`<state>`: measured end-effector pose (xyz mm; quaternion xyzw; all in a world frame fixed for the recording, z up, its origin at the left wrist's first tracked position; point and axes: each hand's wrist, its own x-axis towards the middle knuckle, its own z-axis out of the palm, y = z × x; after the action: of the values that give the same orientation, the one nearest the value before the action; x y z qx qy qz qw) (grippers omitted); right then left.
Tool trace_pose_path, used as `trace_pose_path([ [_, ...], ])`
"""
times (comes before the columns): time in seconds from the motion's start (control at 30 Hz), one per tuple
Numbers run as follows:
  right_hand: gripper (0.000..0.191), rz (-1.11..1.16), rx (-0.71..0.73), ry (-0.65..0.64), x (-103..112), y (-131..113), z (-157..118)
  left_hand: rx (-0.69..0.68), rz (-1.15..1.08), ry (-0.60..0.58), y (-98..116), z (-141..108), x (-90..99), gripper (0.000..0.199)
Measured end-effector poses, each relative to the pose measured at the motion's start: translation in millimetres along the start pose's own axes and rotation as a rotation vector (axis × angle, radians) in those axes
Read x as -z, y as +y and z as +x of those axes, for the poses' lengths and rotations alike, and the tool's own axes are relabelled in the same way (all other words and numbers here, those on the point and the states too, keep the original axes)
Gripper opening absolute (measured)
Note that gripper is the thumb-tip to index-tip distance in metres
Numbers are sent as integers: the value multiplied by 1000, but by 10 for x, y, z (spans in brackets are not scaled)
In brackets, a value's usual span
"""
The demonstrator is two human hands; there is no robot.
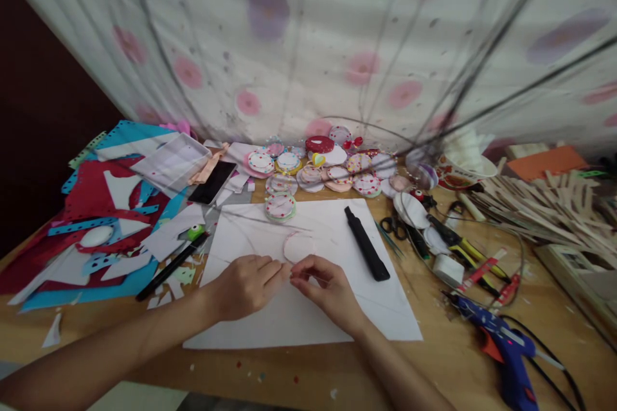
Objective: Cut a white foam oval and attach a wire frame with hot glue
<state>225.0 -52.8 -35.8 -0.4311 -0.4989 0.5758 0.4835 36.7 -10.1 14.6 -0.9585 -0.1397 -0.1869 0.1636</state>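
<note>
Disc (301, 248) lies flat on the paper (289, 329), dotted rim facing paper's left; left hand (250, 286), right hand (328, 288) pinch narrowly, contents unclear.

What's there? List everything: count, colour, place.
Curtain: one, white, flowered, behind
Cables: several, dark, upper right
Table: one, brown, below
Paper: one, white, table centre
Pale disc: one, pinkish, over paper
Decorated discs: many, mostly pale, behind paper
Phone: one, black, left of discs
Tray: one, whitish, left
Scraps: many, red, blue, white, left
Slim tool: one, black, left
Thick tool: one, black, on paper
Scissors: one, dark, right
Pliers: one, yellow and black, right
Glue gun: one, blue, near right
Bowl: one, mostly white, far right
Strips: many, pale, far right
Card: one, orange, far right
Device: one, beige, right edge
Left hand: one, bare, over paper
Right hand: one, bare, over paper
</note>
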Motion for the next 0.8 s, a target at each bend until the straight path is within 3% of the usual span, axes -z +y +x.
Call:
trace_pose_path([
  [0.13,7,-79,78,7,25,14,10,79,-125,2,28,-14,5,22],
  [0.33,6,-1,30,24,8,-30,0,134,-234,13,47,3,8,22],
  [0.5,15,121,-90,88,2,-63,42,138,-53,114,-45,7,23,22],
  [0.57,12,131,-201,-46,38,-93,40,132,38,129,-74,-14,-1,23],
  [0.7,13,45,-386,-613,123,-281,-90,148,36,131,-27,-95,-141,23],
  [0.73,13,12,-371,-652,137,-351,-140,158,19,125,6,-121,-183,23],
  [0.8,13,-103,-165,-505,162,-491,-228,177,-5,107,81,-173,-254,21],
])
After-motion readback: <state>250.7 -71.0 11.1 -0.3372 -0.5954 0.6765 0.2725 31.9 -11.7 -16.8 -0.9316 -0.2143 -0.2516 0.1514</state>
